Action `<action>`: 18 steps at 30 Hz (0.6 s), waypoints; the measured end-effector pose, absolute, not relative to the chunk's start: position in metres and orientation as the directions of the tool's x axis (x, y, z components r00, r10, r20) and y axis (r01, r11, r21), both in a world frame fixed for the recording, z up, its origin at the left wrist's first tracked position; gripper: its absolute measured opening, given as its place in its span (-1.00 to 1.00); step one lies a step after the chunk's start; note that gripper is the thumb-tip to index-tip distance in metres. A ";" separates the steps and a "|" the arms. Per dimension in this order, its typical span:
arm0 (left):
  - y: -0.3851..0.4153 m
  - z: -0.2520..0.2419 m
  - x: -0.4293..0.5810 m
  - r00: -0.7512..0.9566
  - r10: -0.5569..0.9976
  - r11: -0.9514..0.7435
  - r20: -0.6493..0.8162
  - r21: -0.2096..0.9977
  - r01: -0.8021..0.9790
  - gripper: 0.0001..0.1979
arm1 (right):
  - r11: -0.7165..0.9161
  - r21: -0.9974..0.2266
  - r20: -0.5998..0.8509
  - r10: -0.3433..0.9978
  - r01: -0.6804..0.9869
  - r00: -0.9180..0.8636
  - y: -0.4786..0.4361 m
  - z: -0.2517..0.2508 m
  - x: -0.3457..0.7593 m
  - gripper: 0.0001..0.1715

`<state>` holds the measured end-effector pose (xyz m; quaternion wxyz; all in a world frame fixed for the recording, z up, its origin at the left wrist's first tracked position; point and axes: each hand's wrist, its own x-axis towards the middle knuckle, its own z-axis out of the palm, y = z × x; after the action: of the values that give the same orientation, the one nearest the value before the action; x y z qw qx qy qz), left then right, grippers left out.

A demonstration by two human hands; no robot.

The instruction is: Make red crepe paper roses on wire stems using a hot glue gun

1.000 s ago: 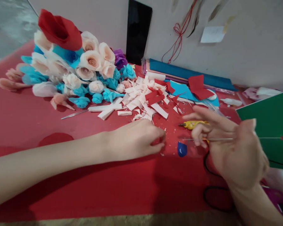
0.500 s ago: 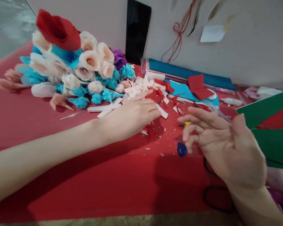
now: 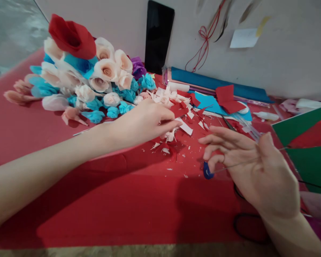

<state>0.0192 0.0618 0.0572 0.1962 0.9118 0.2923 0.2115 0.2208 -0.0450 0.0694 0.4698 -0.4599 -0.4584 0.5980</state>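
My left hand (image 3: 147, 121) reaches over the loose pile of white and red paper scraps (image 3: 180, 107). Its fingers are bent and pinched together at the scraps, with white shreds showing beneath them and a white paper strip (image 3: 186, 126) by the fingertips. My right hand (image 3: 254, 167) is turned palm up with fingers half curled. A thin wire stem (image 3: 238, 165) lies across that palm under the thumb, and a red paper piece (image 3: 310, 135) is at its far end. Below the right fingertips is a small dark blue object (image 3: 208, 171).
Paper flowers (image 3: 107, 69) in red, cream, blue and purple are heaped at the left. A black phone (image 3: 159, 35) leans on the wall. Blue paper rolls (image 3: 219, 84), a white glue bottle (image 3: 266, 116) and a green board (image 3: 310, 164) lie right. Black cord (image 3: 246, 216) loops near the front.
My left hand has drawn back slightly left, and its fingers have gone from stretched flat to bent and pinched at the scraps. My right hand still holds the wire, barely shifted.
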 end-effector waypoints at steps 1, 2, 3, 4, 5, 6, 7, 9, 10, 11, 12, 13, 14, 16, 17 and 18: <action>0.061 0.058 0.020 0.723 0.643 -0.701 0.252 0.574 0.424 -0.80 | -0.135 -0.981 -0.116 0.984 -0.142 -0.135 -0.045 0.069 0.221 -0.38; 0.061 0.060 0.020 0.712 0.665 -0.633 0.224 0.675 0.379 -0.84 | -0.134 -0.981 -0.115 0.984 -0.142 -0.134 -0.045 0.069 0.221 -0.38; 0.060 0.061 0.021 0.705 0.683 -0.546 0.191 0.775 0.319 -0.79 | -0.131 -0.981 -0.112 0.984 -0.142 -0.136 -0.045 0.069 0.221 -0.37; 0.059 0.063 0.021 0.701 0.697 -0.437 0.148 0.863 0.253 -0.73 | -0.130 -0.981 -0.111 0.984 -0.141 -0.137 -0.045 0.068 0.221 -0.36; 0.058 0.065 0.022 0.706 0.702 -0.311 0.097 0.933 0.181 -0.73 | -0.130 -0.982 -0.111 0.984 -0.138 -0.138 -0.045 0.068 0.221 -0.35; 0.058 0.066 0.023 0.716 0.697 -0.179 0.046 0.977 0.112 -0.74 | -0.130 -0.982 -0.111 0.984 -0.134 -0.137 -0.045 0.068 0.221 -0.35; 0.057 0.068 0.023 0.724 0.690 -0.057 0.008 0.997 0.043 -0.74 | -0.127 -0.984 -0.109 0.985 -0.128 -0.133 -0.045 0.067 0.221 -0.35; 0.056 0.070 0.024 0.728 0.686 0.110 -0.016 0.991 -0.081 -0.68 | -0.113 -0.988 -0.101 0.988 -0.108 -0.118 -0.046 0.066 0.221 -0.36; 0.055 0.070 0.025 0.729 0.684 0.145 -0.015 0.983 -0.116 -0.66 | -0.107 -0.990 -0.096 0.990 -0.096 -0.105 -0.046 0.065 0.221 -0.35; 0.055 0.071 0.025 0.734 0.679 0.150 -0.010 0.981 -0.125 -0.64 | -0.098 -0.992 -0.090 0.992 -0.082 -0.090 -0.046 0.065 0.221 -0.35; 0.055 0.071 0.024 0.740 0.672 0.129 -0.001 0.985 -0.116 -0.63 | -0.086 -0.994 -0.081 0.994 -0.067 -0.075 -0.046 0.064 0.222 -0.34; 0.055 0.072 0.024 0.753 0.658 0.094 0.009 0.991 -0.094 -0.62 | -0.065 -0.997 -0.062 0.996 -0.046 -0.058 -0.045 0.063 0.222 -0.35; 0.054 0.072 0.024 0.765 0.643 0.044 0.022 0.997 -0.066 -0.60 | -0.039 -0.999 -0.038 0.998 -0.019 -0.045 -0.045 0.063 0.222 -0.37; 0.054 0.072 0.023 0.782 0.622 -0.070 0.050 0.998 -0.008 -0.58 | 0.016 -0.999 0.014 0.999 0.051 -0.046 -0.044 0.062 0.223 -0.42; 0.054 0.072 0.022 0.789 0.611 -0.114 0.061 0.993 0.012 -0.57 | 0.036 -0.996 0.031 0.998 0.087 -0.061 -0.044 0.061 0.223 -0.43; 0.053 0.072 0.022 0.797 0.600 -0.138 0.070 0.990 0.017 -0.57 | 0.047 -0.992 0.037 0.996 0.116 -0.086 -0.045 0.061 0.224 -0.44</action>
<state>0.0220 0.0533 0.0718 0.6202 0.7168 0.2152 0.2350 0.2241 -0.0447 0.0605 0.4584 -0.4967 -0.5597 0.4794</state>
